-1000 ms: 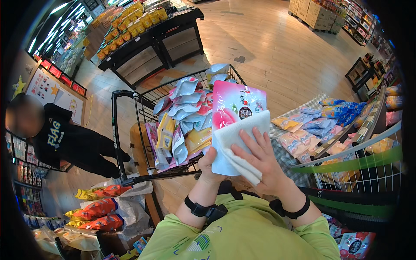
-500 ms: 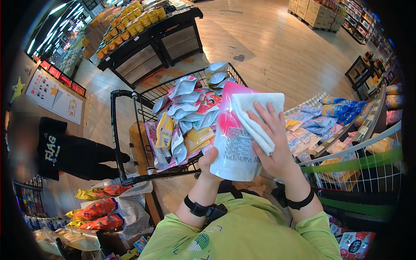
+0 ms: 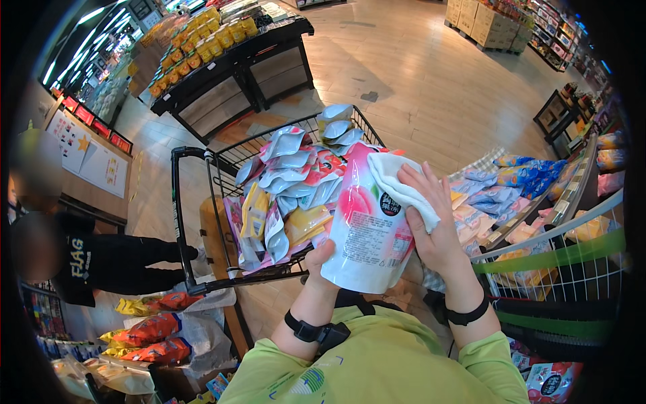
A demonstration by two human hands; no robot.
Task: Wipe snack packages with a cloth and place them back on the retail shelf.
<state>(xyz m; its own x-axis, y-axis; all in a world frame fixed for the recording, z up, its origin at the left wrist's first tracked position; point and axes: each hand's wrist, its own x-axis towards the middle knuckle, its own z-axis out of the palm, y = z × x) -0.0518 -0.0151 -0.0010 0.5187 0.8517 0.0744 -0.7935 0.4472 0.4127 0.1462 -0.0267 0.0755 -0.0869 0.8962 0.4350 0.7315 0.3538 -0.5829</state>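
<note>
My left hand grips the lower left side of a pink-and-white stand-up pouch, its thumb showing at the edge and its other fingers hidden behind. The printed back of the pouch faces up toward me. A folded white cloth lies over the pouch's upper right part, held under the fingers of my right hand. Just beyond the pouch stands a black wire shopping cart, heaped with similar silvery, pink and yellow pouches.
Bagged goods fill a display at the right, beside a white wire rack with a green band. Orange and yellow bags lie at lower left. A person in black is at the left. A dark stand with yellow jars is farther off.
The cloth has slid toward the pouch's upper right edge with my right hand, uncovering more print and a dark round label. The pouch has moved slightly nearer. The person at left has shifted.
</note>
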